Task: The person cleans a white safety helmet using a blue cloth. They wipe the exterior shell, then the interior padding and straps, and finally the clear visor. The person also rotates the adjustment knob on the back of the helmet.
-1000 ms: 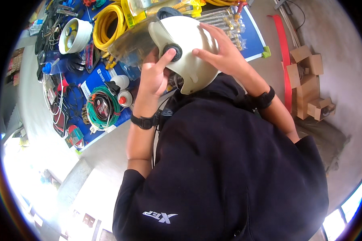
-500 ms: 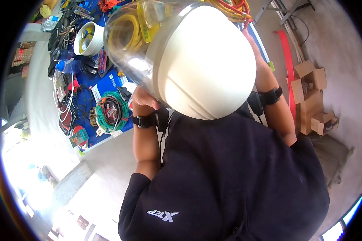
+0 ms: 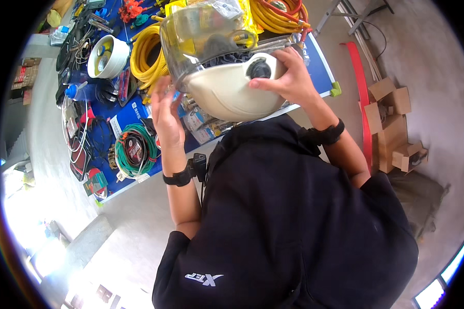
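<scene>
A face shield with a white crown and a clear visor is held tilted over the near edge of the table. Its black side knob is turned toward me, and dark headgear straps show inside. My right hand grips the shield's right side, thumb and fingers around the knob. Beside the visor's left edge, my left hand is open with fingers stretched upward; whether it touches the visor I cannot tell. Both wrists wear black straps with a small device.
The blue table carries yellow hose coils, a white bowl, a blue-capped bottle, a green cable coil and small packets. Cardboard boxes and a red strip lie on the floor at right.
The face shield has turned, so its inside and side knob now show. My right hand has come round onto the knob; my left hand has opened beside the visor.
</scene>
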Available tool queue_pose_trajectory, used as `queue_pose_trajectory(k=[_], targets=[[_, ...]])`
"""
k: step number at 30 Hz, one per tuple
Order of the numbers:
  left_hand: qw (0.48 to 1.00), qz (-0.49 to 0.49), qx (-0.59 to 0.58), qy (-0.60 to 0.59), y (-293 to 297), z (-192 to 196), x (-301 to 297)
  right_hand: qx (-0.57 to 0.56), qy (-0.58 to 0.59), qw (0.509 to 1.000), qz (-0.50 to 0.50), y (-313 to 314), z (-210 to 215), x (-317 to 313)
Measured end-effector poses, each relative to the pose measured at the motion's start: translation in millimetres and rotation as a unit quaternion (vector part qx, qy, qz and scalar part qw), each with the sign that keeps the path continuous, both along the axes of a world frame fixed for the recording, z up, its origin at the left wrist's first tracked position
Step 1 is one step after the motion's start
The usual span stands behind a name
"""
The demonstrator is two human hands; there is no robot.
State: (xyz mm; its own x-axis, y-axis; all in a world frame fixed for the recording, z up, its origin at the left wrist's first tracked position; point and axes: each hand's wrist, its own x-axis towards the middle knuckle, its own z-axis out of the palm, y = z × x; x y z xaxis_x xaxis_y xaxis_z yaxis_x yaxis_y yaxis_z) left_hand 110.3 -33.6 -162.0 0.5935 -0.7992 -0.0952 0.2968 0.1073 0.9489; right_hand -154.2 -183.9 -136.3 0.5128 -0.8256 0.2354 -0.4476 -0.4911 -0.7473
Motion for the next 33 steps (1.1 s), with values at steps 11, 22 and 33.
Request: queue_pose_trajectory(k=[11, 22, 33], targets=[[0.763, -0.156, 0.056, -0.625, -15, 14, -13, -0.073, 0.091, 0.985, 0.126, 17, -20, 22], [0.751, -0.130, 0.009, -0.647, -24, 4, -23, -0.025, 0.046, 0.968, 0.244, -11, -22, 21], [0.741, -0.139, 0.027, -0.656, -30, 5, -36, -0.011, 0.058, 0.969, 0.239, -10, -23, 20]])
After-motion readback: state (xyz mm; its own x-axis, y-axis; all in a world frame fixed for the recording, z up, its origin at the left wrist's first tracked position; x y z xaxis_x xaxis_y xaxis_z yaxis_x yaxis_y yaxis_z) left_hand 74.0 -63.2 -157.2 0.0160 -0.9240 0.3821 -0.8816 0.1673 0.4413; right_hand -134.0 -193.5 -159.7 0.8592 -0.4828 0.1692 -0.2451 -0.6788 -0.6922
